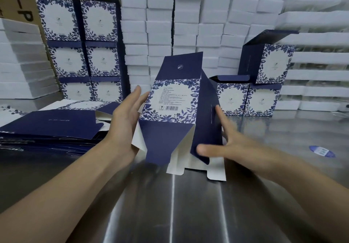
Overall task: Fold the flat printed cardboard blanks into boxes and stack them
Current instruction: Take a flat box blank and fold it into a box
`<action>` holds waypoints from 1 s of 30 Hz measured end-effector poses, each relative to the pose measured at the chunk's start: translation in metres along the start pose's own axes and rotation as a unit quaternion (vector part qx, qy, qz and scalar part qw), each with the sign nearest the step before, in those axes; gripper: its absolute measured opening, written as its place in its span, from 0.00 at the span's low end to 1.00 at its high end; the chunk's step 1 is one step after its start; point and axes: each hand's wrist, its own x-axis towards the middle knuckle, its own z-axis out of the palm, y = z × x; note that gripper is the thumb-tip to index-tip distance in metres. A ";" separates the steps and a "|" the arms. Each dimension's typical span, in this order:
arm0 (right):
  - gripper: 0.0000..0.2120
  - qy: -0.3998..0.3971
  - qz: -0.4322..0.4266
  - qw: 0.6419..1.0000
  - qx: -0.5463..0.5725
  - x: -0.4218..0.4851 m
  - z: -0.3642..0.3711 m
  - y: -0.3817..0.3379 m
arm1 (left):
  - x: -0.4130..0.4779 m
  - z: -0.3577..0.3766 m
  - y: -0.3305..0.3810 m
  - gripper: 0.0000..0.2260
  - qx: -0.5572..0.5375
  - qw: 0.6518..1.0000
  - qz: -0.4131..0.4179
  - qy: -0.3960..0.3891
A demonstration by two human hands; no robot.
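Both hands (124, 118) (232, 144), fingers straight, press half-opened blank (175, 99); barcode visible, text illegible.

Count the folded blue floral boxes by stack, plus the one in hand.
Left stack of folded blue-and-white floral cardboard boxes: 6 visible
Right stack of the same folded boxes: 3
Half-folded blue floral box blank held between left hand and right hand: 1
Total: 10
Flat blanks pile: too many to count.
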 end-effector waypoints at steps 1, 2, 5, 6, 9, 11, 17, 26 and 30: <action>0.75 0.016 0.010 0.997 -0.071 -0.001 0.000 0.000 | -0.001 0.002 -0.001 0.21 0.007 1.000 0.007 -0.004; 0.75 0.031 0.018 0.989 -0.146 -0.003 0.001 0.000 | -0.001 0.003 -0.002 0.20 0.014 1.000 0.012 -0.013; 0.74 0.053 -0.011 0.965 -0.258 -0.006 0.005 0.002 | -0.003 0.006 -0.003 0.15 0.016 0.999 0.006 -0.033; 0.73 0.059 -0.035 0.964 -0.259 -0.006 0.007 0.003 | -0.001 0.004 -0.004 0.16 0.019 0.999 0.006 -0.028; 0.64 0.104 -0.094 0.971 -0.195 -0.003 0.013 -0.001 | 0.005 -0.001 -0.005 0.25 0.036 0.999 -0.001 -0.008; 0.48 0.161 -0.124 0.969 -0.138 -0.001 0.015 -0.004 | 0.007 -0.002 -0.006 0.16 0.055 0.998 0.008 -0.038; 0.23 0.257 -0.140 0.956 -0.009 -0.001 0.012 -0.018 | 0.012 -0.006 -0.012 0.40 0.163 0.983 0.037 -0.070; 0.12 0.301 -0.081 0.945 0.099 -0.001 -0.003 -0.024 | 0.017 -0.017 -0.013 0.23 0.259 0.955 0.109 0.095; 0.10 0.278 -0.051 0.930 0.235 -0.002 -0.012 -0.031 | 0.020 -0.018 -0.006 0.12 0.158 0.979 0.073 0.105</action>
